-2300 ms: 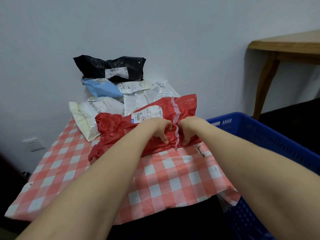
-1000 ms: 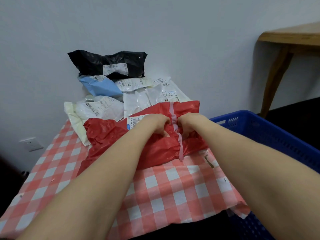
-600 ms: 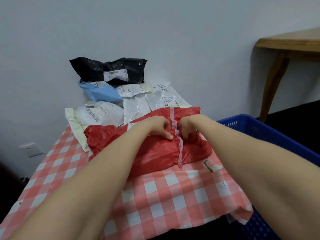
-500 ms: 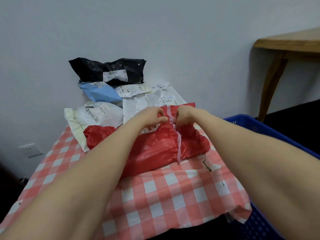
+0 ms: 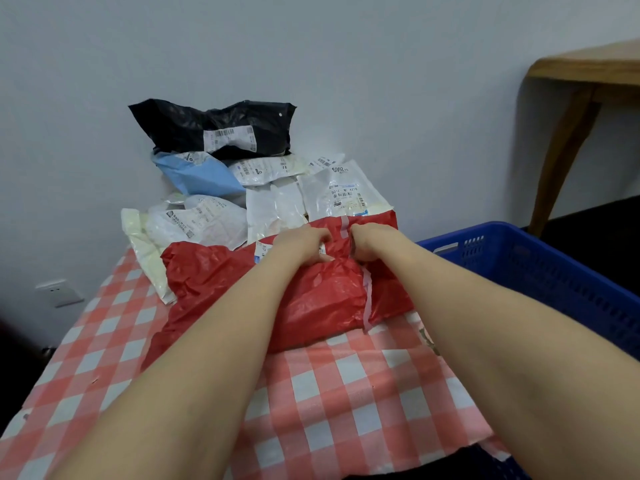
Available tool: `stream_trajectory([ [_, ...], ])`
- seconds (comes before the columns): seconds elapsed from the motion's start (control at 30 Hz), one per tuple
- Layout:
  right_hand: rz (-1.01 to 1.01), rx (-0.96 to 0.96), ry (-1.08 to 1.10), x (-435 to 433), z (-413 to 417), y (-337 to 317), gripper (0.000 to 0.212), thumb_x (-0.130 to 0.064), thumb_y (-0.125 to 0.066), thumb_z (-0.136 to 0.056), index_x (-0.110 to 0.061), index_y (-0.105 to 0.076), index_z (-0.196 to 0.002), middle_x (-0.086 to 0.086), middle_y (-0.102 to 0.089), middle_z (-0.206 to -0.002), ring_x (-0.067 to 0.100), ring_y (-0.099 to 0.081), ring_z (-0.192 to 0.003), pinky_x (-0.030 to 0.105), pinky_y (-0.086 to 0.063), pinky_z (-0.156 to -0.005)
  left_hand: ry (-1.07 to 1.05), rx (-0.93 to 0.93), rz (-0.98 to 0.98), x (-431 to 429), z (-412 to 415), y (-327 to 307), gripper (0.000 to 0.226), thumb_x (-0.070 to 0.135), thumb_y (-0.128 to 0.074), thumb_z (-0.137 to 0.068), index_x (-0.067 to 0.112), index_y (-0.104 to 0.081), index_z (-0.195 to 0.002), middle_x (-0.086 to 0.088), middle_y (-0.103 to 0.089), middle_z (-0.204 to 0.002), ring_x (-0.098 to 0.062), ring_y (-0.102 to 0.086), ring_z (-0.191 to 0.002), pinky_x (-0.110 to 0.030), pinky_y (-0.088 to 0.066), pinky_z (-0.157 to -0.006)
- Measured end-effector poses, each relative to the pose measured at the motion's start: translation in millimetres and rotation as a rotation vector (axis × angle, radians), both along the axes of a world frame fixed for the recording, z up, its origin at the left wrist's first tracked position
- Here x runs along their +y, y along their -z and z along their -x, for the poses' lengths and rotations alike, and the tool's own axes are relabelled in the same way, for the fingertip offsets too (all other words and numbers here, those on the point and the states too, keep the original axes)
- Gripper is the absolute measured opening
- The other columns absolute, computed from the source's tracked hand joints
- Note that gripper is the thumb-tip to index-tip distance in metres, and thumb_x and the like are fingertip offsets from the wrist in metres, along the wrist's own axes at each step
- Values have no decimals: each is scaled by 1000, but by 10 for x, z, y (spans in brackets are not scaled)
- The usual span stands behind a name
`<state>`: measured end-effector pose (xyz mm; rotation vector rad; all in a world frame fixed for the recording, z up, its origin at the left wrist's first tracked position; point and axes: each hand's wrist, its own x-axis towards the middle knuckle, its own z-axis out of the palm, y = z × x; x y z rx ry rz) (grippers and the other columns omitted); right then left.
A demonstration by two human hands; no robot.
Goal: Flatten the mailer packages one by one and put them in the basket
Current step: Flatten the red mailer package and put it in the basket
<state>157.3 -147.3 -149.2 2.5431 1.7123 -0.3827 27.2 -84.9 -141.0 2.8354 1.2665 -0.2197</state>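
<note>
The red mailer [image 5: 311,299] lies on the checked tablecloth [image 5: 346,393], left of the blue basket [image 5: 554,271]. Left hand [image 5: 303,244] and right hand [image 5: 369,242] pinch its film beside the tape seam [image 5: 367,296], apparently to squeeze it flat.

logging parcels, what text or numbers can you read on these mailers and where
"6002": top edge of the white mailer, reading uncertain.
"501" and "A218": shipping label on the same mailer.
Labels on the black mailer, blue mailer and red mailer: too small or blurred to read.
</note>
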Motion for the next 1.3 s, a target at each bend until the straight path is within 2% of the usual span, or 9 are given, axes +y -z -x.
stream_trajectory([
  [0.13,59,7,-22,122,-60,61,37,-24,-54,-87,-19,-56,-123,7,-60,-122,31,-59,-106,44,-48,-95,25,-58,37,33,-27,33,38,43,-64,-86,27,-53,-118,1,-57,-123,-24,-53,-113,-36,-43,-94],
  [0.3,60,-3,-20,104,-64,105,54,-18,-46,-92,-26,-38,-145,9,-47,-142,31,-47,-127,45,-41,-105,62,-73,-48,-30,-68,47,13,30,-61,-89,28,-48,-91,3,-58,-109,-23,-55,-106,-32,-39,-82],
  [0.47,41,33,-19,32,-44,-70,53,-23,-50,-88,-25,-45,-140,5,-50,-138,29,-52,-122,43,-46,-101,43,-173,51,-42,38,-87,29,42,-60,-89,22,-57,-109,0,-61,-113,-21,-58,-101,-34,-47,-87],
  [0.6,-235,6,90,-15,-49,-341,42,-29,-61,-85,-24,-54,-126,5,-52,-128,30,-55,-115,39,-46,-91,-93,-396,-3,86,226,-313,29,39,-53,-93,22,-60,-116,-4,-63,-116,-19,-60,-100,-35,-49,-86],
  [0.7,-281,37,41,22,55,-369,46,-24,-54,-87,-25,-50,-133,6,-47,-133,30,-53,-119,37,-45,-90,-119,-283,3,178,275,-320,48,39,-61,-87,26,-49,-132,-9,-54,-126,-23,-57,-108,-33,-46,-83],
  [0.83,-116,156,-17,77,138,-216,42,-13,-49,-84,-18,-51,-125,3,-65,-110,21,-66,-90,36,-53,-87,-97,-179,106,262,226,-92,52,41,-61,-88,24,-48,-135,-5,-54,-134,-23,-51,-120,-36,-41,-102],
  [0.9,-113,134,-5,121,128,-165,49,-9,-49,-84,-18,-46,-132,7,-61,-119,24,-62,-100,39,-51,-90,-75,-135,81,306,195,7,47,40,-59,-90,25,-50,-134,-3,-55,-134,-22,-49,-123,-38,-39,-104],
  [1.0,-111,87,-5,193,108,-91,48,-8,-46,-87,-15,-42,-135,11,-54,-130,30,-54,-115,40,-47,-92,-65,-140,58,357,164,86,38,37,-59,-90,27,-56,-127,-3,-58,-128,-23,-52,-119,-39,-40,-103],
  [1.3,-87,55,-27,431,40,96,34,-8,-44,-89,-9,-54,-121,14,-56,-128,33,-55,-114,39,-45,-86,-59,-229,19,407,51,186,8,19,-57,-89,22,-63,-93,-4,-65,-103,-26,-58,-98,-29,-43,-81],
])
